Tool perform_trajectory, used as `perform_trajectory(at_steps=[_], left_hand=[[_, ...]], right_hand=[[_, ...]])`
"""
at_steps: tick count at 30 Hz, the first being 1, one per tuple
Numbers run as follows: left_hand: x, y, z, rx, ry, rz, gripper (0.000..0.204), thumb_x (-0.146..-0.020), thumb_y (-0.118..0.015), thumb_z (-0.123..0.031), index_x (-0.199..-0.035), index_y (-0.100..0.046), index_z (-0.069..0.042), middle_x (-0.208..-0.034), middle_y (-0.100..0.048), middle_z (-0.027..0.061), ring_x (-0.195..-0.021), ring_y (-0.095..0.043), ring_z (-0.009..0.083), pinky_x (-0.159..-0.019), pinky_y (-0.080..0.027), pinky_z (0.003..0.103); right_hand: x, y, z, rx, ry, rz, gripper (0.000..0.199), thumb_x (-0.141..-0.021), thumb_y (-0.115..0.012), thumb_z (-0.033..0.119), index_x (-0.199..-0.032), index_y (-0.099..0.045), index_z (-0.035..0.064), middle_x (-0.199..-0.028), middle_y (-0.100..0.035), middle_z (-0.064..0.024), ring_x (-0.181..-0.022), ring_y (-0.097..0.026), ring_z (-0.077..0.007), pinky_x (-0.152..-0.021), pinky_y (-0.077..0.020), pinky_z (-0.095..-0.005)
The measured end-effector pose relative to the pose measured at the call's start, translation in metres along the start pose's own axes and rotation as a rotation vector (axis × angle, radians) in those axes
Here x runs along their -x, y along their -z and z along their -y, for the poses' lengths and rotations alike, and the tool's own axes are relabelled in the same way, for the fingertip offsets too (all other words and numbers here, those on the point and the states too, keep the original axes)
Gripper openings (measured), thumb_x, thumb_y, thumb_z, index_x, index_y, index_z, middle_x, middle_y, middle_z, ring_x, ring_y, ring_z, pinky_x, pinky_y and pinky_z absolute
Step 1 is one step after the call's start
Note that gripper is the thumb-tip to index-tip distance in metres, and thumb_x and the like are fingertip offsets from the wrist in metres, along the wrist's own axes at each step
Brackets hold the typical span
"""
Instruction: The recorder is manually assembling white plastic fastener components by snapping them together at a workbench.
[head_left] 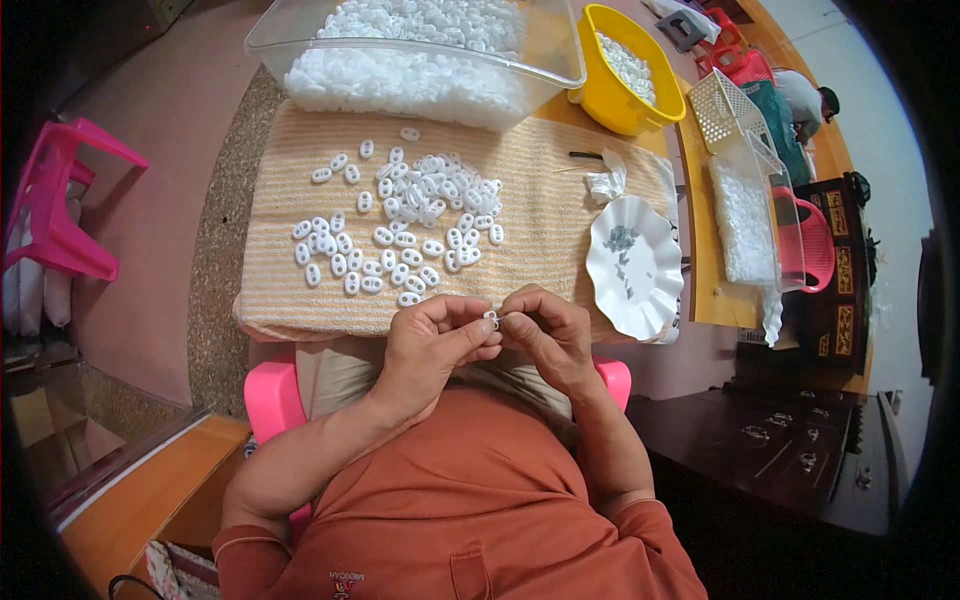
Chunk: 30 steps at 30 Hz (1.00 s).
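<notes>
White two-hole oval piece (490, 316), plastic by the look of it, sits between both hands in the head view, just off the near edge of the towel-covered tabletop (545, 240). Left hand (432, 345) has it pinched between thumb and fingers; right hand (548, 335) has its fingers narrow at the piece's right side, but what they close on is hidden, maybe a tiny part, can't tell. Main risk: piece is small and mostly covered by fingertips, so a slip of the left pinch or an off-angle push from the right could shoot it out. Below is the lap (345, 372) between the pink chair arms (273, 398), so a drop probably ends in cloth folds or on the floor. Loose pile of matching pieces (435, 190) lies ahead on the towel; a dropped one landing there would be hard to pick out. Small grey bits (622, 240) lie loose in the scalloped white dish (650, 315) near the tabletop's right edge; a right-forearm knock could tip it and scatter them. Black-handled thin tool (586, 155) beside the crumpled white tissue (606, 187) could get swept aside in the same swing.
</notes>
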<state>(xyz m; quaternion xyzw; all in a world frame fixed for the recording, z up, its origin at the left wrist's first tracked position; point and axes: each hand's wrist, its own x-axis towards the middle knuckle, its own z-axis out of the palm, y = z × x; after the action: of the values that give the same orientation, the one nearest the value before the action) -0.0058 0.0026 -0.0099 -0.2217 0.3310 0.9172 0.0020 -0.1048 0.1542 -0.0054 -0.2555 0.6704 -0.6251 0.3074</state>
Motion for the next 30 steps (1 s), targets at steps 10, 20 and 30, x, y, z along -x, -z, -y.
perform_trajectory(at_steps=[10,20,30], left_hand=[[0.0000,-0.0001,-0.0005,0.002,0.014,-0.020,0.019,-0.087,-0.064,-0.005,-0.103,-0.059,0.004,-0.088,-0.066,0.0086,-0.077,-0.065,0.0125,-0.072,-0.057,0.024],[0.0001,-0.0001,-0.0009,-0.005,0.025,-0.023,0.019,-0.087,-0.064,-0.005,-0.103,-0.059,0.004,-0.089,-0.066,0.0088,-0.076,-0.065,0.0125,-0.072,-0.057,0.024],[0.0015,-0.0002,-0.0007,0.010,0.014,-0.022,0.016,-0.086,-0.062,-0.001,-0.102,-0.061,0.002,-0.090,-0.066,0.0110,-0.079,-0.067,0.0159,-0.073,-0.058,0.027]], right_hand=[[-0.0009,-0.0009,0.0002,0.034,0.017,-0.017,0.007,-0.091,-0.057,0.002,-0.092,-0.058,-0.0049,-0.090,-0.058,-0.0049,-0.073,-0.054,-0.0065,-0.061,-0.0456,-0.0188],[-0.0012,0.0018,-0.0008,0.075,0.015,0.007,0.007,-0.090,-0.058,0.004,-0.091,-0.059,-0.0038,-0.088,-0.058,-0.0059,-0.077,-0.057,-0.0109,-0.067,-0.0480,-0.0228],[-0.0007,-0.0016,0.0041,0.112,-0.020,0.008,0.010,-0.091,-0.058,0.008,-0.090,-0.059,-0.0017,-0.084,-0.058,-0.0032,-0.074,-0.055,-0.0090,-0.066,-0.0458,-0.0224]])
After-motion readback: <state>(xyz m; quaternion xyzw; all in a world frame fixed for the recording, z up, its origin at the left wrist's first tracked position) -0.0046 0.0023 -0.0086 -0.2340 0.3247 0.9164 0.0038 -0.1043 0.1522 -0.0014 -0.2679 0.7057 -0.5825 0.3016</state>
